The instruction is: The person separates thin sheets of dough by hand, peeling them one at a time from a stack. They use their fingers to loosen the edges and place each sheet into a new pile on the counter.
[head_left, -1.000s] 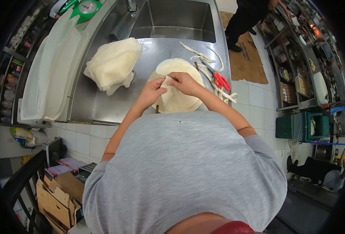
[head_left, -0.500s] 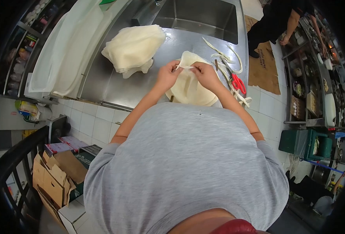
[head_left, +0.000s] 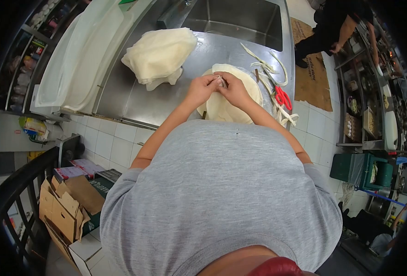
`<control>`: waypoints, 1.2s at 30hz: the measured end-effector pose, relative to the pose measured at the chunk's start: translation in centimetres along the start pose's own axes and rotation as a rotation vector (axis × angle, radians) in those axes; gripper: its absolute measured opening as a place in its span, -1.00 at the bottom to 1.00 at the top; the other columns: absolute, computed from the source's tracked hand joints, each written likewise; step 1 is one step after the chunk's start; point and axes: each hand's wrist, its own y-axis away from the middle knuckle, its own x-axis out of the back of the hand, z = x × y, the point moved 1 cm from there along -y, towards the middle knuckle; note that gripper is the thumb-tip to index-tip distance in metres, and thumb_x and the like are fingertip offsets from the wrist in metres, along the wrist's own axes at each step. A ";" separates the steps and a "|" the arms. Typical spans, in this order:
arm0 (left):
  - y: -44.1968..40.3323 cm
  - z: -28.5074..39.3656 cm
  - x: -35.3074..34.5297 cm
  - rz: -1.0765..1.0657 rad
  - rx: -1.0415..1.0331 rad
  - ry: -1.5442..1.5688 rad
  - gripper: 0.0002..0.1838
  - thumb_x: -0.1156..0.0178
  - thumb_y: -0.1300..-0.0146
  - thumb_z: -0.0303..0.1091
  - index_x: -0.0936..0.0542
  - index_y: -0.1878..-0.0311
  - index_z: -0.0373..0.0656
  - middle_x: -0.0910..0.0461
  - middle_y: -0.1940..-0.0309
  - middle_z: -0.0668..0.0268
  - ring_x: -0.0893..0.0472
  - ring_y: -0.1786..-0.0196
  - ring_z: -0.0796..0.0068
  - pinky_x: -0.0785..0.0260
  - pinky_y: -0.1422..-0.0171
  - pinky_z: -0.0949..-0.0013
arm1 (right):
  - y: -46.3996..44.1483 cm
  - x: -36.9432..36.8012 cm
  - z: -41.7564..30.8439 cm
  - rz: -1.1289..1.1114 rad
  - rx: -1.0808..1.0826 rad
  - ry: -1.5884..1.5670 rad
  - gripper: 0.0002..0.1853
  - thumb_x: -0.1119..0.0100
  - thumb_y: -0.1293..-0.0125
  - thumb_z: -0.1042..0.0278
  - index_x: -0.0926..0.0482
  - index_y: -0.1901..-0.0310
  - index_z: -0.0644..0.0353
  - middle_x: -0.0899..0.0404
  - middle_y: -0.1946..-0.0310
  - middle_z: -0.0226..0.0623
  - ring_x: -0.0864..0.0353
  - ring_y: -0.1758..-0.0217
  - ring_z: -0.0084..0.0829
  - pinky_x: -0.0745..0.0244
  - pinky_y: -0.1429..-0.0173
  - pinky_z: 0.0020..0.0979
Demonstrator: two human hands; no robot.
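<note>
A stack of thin, round, cream dough wrappers point(head_left: 247, 87) lies on the steel counter right in front of me. Both hands meet over its far side. My left hand point(head_left: 202, 90) is closed in a pinch at a wrapper's edge. My right hand point(head_left: 234, 92) pinches there too, its fingers touching the left ones. A small whitish bit shows between the fingertips; its shape is mostly hidden. Red-handled scissors point(head_left: 282, 98) rest right of the stack, among pale trimmed dough strips point(head_left: 263, 62). To the left sits a larger draped pile of cream wrappers point(head_left: 159, 57).
A steel sink point(head_left: 233, 23) is set beyond the counter point(head_left: 129, 103). Long white tubs point(head_left: 81, 55) stand at the left. A person in dark clothes point(head_left: 325, 34) stands at far right, near shelves and flattened cardboard point(head_left: 314, 83) on the floor. Cardboard boxes point(head_left: 58, 211) are low at left.
My hands have drawn together at the stack's far edge. The wrapper flap that was raised between them now lies lower. The person at far right has shifted slightly.
</note>
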 end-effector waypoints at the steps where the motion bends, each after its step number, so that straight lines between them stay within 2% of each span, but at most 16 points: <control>1: -0.1 0.0 0.1 0.019 -0.024 -0.036 -0.77 -0.14 -0.30 -0.34 -0.61 0.10 -0.30 -0.62 0.39 0.37 -0.48 0.37 0.71 -0.36 0.23 0.56 | -0.1 0.4 -0.3 -0.031 -0.058 -0.007 -0.55 -0.32 -0.10 0.32 -0.50 -0.05 0.24 -0.58 0.27 -0.16 -0.53 0.29 -0.39 -0.44 0.18 -0.41; 5: -0.4 -0.6 1.0 0.008 -0.097 -0.110 -0.76 -0.13 -0.29 -0.36 -0.60 0.06 -0.29 -0.64 0.41 0.34 -0.50 0.38 0.70 -0.36 0.25 0.57 | -0.8 1.1 1.9 0.035 -0.148 -0.202 -0.71 -0.28 -0.13 0.37 -0.58 0.10 0.26 -0.56 0.48 -0.29 -0.44 0.49 -0.54 -0.36 0.36 -0.49; 6: -0.3 -0.5 1.0 0.004 -0.067 -0.118 -0.75 -0.13 -0.29 -0.36 -0.59 0.05 -0.29 -0.65 0.39 0.33 -0.50 0.37 0.70 -0.36 0.25 0.57 | -0.9 1.1 2.2 0.074 -0.126 -0.166 -0.77 -0.25 -0.16 0.39 -0.60 0.17 0.28 -0.55 0.51 -0.28 -0.45 0.51 -0.50 -0.38 0.36 -0.47; 8: -0.1 -0.2 1.1 -0.004 -0.008 -0.135 -0.74 -0.14 -0.28 -0.37 -0.58 0.02 -0.28 -0.66 0.37 0.32 -0.52 0.36 0.70 -0.36 0.26 0.57 | -0.8 1.4 2.8 0.181 -0.101 -0.050 -0.81 -0.23 -0.17 0.39 -0.60 0.21 0.29 -0.55 0.52 -0.26 -0.46 0.50 -0.47 -0.38 0.35 -0.46; 9: -0.2 -0.4 1.4 0.025 -0.009 -0.142 -0.73 -0.15 -0.25 -0.35 -0.58 0.03 -0.26 -0.65 0.39 0.27 -0.53 0.41 0.62 -0.36 0.29 0.51 | -0.8 1.6 2.4 0.234 -0.088 0.008 -0.82 -0.23 -0.17 0.39 -0.60 0.24 0.30 -0.56 0.52 -0.25 -0.46 0.50 -0.46 -0.39 0.35 -0.45; 11: -0.3 -0.9 1.7 0.084 -0.010 -0.156 -0.72 -0.17 -0.20 -0.31 -0.60 0.06 -0.21 -0.65 0.44 0.18 -0.57 0.50 0.47 -0.38 0.34 0.38 | -0.6 1.6 1.7 0.248 -0.152 -0.028 -0.84 -0.21 -0.17 0.40 -0.59 0.27 0.30 -0.57 0.49 -0.22 -0.48 0.49 -0.43 -0.39 0.34 -0.44; 14: -0.3 -0.4 1.8 0.092 -0.038 -0.184 -0.68 -0.19 -0.18 -0.31 -0.58 0.02 -0.22 -0.66 0.39 0.18 -0.59 0.45 0.45 -0.40 0.28 0.39 | -0.4 1.2 1.0 0.188 -0.132 -0.033 -0.86 -0.20 -0.17 0.41 -0.58 0.31 0.31 -0.58 0.49 -0.20 -0.50 0.48 -0.41 -0.40 0.33 -0.43; 17: -1.9 -2.4 0.6 0.134 -0.230 -0.017 -0.65 -0.21 -0.17 -0.30 -0.57 0.00 -0.25 -0.68 0.35 0.20 -0.60 0.37 0.44 -0.42 0.20 0.40 | -0.1 0.6 0.2 0.175 -0.103 -0.014 -0.86 -0.19 -0.18 0.41 -0.57 0.32 0.32 -0.57 0.52 -0.21 -0.51 0.48 -0.43 -0.40 0.33 -0.43; 21: -2.2 -3.2 1.6 0.151 -0.059 -0.060 -0.68 -0.22 -0.18 -0.28 -0.60 0.06 -0.27 -0.67 0.34 0.22 -0.60 0.32 0.49 -0.41 0.17 0.42 | 0.0 1.2 1.3 0.315 -0.210 -0.061 -0.84 -0.18 -0.21 0.38 -0.57 0.36 0.33 -0.53 0.61 -0.28 -0.50 0.50 -0.45 -0.41 0.33 -0.42; 24: -1.3 -2.5 1.9 0.117 0.045 -0.019 -0.71 -0.23 -0.19 -0.28 -0.62 0.12 -0.28 -0.66 0.37 0.28 -0.57 0.35 0.59 -0.40 0.21 0.46 | 0.0 1.6 2.8 0.151 -0.331 -0.149 -0.75 -0.25 -0.19 0.28 -0.56 0.20 0.30 -0.55 0.50 -0.27 -0.52 0.42 -0.44 -0.43 0.27 -0.42; 25: -1.2 -2.4 1.7 0.100 0.063 0.012 -0.73 -0.23 -0.21 -0.29 -0.63 0.13 -0.29 -0.65 0.38 0.32 -0.54 0.34 0.63 -0.39 0.22 0.48 | 0.0 1.4 2.5 0.108 -0.261 -0.124 -0.67 -0.28 -0.16 0.25 -0.54 0.12 0.28 -0.55 0.45 -0.25 -0.53 0.38 -0.43 -0.44 0.24 -0.43; 27: -0.9 -2.0 1.1 0.058 0.079 0.031 -0.74 -0.22 -0.22 -0.29 -0.63 0.14 -0.30 -0.63 0.41 0.38 -0.50 0.36 0.68 -0.37 0.25 0.51 | 0.3 0.7 1.6 0.022 -0.121 -0.077 -0.50 -0.34 -0.11 0.17 -0.48 -0.03 0.25 -0.55 0.35 -0.22 -0.54 0.30 -0.42 -0.45 0.19 -0.43; 28: -0.8 -1.5 0.8 0.035 0.075 0.019 -0.73 -0.22 -0.23 -0.28 -0.64 0.14 -0.29 -0.62 0.43 0.41 -0.48 0.37 0.70 -0.35 0.27 0.52 | 0.2 0.4 1.7 -0.043 -0.149 -0.085 -0.28 -0.40 -0.03 0.11 -0.34 -0.21 0.19 -0.54 0.23 -0.14 -0.53 0.20 -0.37 -0.45 0.13 -0.42; 31: -1.1 -1.8 0.1 -0.005 0.056 0.037 -0.73 -0.20 -0.25 -0.26 -0.64 0.14 -0.27 -0.58 0.49 0.45 -0.43 0.42 0.71 -0.31 0.32 0.53 | 0.2 0.0 0.9 0.000 -0.142 -0.009 -0.35 -0.39 -0.04 0.10 -0.42 -0.15 0.23 -0.56 0.31 -0.16 -0.55 0.25 -0.34 -0.46 0.13 -0.37; 34: -1.0 -1.8 0.3 -0.010 0.016 -0.062 -0.73 -0.20 -0.25 -0.24 -0.64 0.12 -0.24 -0.57 0.51 0.43 -0.42 0.45 0.70 -0.29 0.33 0.53 | 0.0 0.2 1.3 -0.034 -0.206 -0.009 -0.54 -0.35 -0.08 0.15 -0.55 0.05 0.27 -0.58 0.37 -0.13 -0.57 0.31 -0.28 -0.45 0.19 -0.33; 36: -0.8 -1.4 0.5 0.023 -0.017 -0.154 -0.72 -0.20 -0.25 -0.23 -0.62 0.08 -0.21 -0.57 0.51 0.40 -0.43 0.46 0.68 -0.29 0.33 0.52 | -0.5 1.0 1.6 0.034 -0.190 0.081 -0.67 -0.31 -0.10 0.20 -0.59 0.21 0.30 -0.58 0.42 -0.10 -0.57 0.38 -0.25 -0.44 0.25 -0.32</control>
